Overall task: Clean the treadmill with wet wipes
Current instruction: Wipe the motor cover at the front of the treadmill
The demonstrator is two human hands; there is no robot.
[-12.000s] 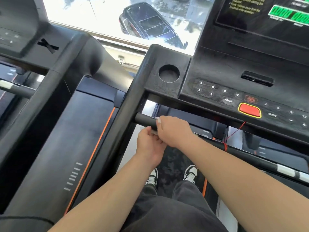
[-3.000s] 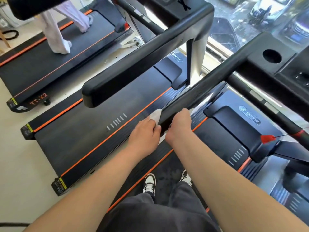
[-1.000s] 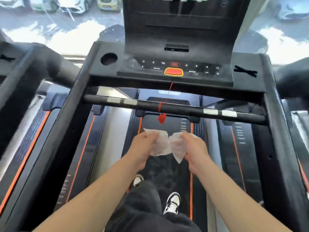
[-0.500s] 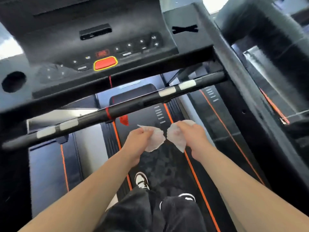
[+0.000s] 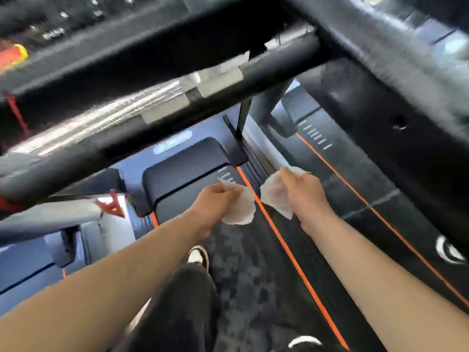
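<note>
I stand on the black treadmill belt with orange side stripes. My left hand pinches a white wet wipe that hangs below its fingers. My right hand grips a second white wet wipe. Both hands are in the air above the belt, a short gap apart, below the black crossbar with silver pads. Neither wipe touches the treadmill. The right side rail runs diagonally at the upper right. The view is blurred.
The console with a red stop button shows at the upper left. A red safety clip hangs at the left. A neighbouring treadmill deck lies to the right. My dark trousers and shoe are below.
The view has swung right and tilted; the console slid to the upper left. Both hands keep the wipes in front of me and have drifted slightly right and apart.
</note>
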